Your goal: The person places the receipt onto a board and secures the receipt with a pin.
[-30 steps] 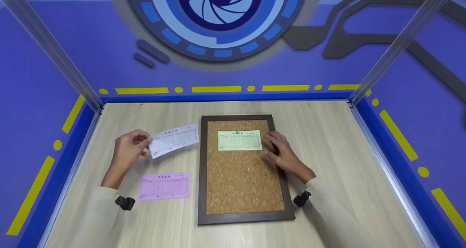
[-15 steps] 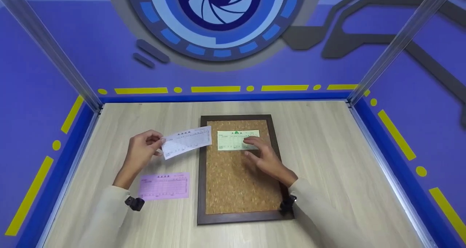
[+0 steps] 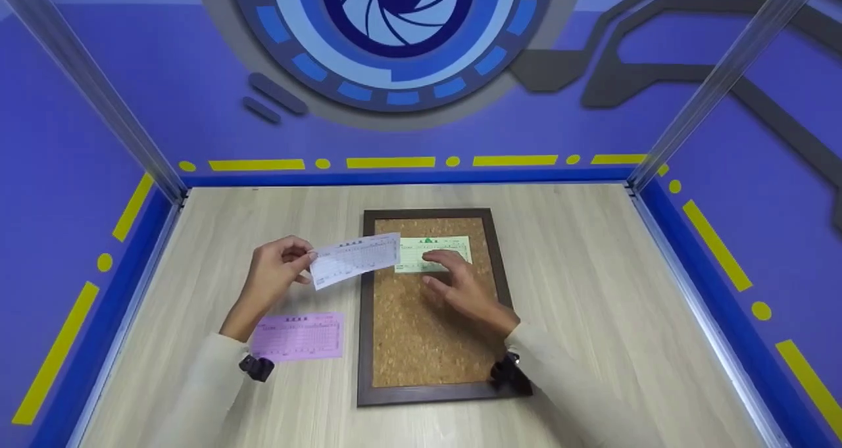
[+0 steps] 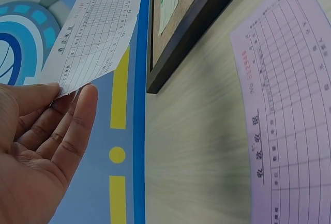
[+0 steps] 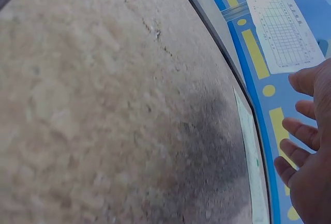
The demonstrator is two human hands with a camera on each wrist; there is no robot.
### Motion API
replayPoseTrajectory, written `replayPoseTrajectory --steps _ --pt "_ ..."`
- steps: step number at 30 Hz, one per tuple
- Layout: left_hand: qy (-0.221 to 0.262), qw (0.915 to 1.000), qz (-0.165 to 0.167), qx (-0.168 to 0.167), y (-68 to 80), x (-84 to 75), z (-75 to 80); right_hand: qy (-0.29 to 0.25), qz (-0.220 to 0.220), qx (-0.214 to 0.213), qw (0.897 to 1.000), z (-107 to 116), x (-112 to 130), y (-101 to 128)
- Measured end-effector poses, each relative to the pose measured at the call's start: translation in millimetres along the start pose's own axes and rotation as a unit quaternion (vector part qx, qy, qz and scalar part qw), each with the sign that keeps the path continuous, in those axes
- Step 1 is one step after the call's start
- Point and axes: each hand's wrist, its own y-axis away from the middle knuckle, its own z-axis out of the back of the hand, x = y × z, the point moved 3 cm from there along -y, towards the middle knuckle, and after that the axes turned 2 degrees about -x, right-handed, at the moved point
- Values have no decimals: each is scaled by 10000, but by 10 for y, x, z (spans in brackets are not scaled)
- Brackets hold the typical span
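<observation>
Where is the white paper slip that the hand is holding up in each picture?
Head view: the white slip is left of centre, pinched by the left hand, its end over the corkboard frame.
Left wrist view: upper left, above the fingers.
Right wrist view: top right.
Shared landmark: the corkboard's dark frame edge.

You're working in a staged recording booth, not a home. A pale wood-grain tabletop (image 3: pixel 592 270) sits inside purple walls with yellow dashes (image 3: pixel 388 162). Clear corner posts (image 3: pixel 723 79) frame it.
</observation>
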Motion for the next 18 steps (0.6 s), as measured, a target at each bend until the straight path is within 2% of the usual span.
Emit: replayPoseTrajectory --steps 7,18 --pt "157 9998 -41 147 4 -41 -127 -193 -109 -97 9997 -30 13 -1" --pt "320 9990 -10 309 -1 -92 -247 -1260 -352 4 9914 -31 -27 39"
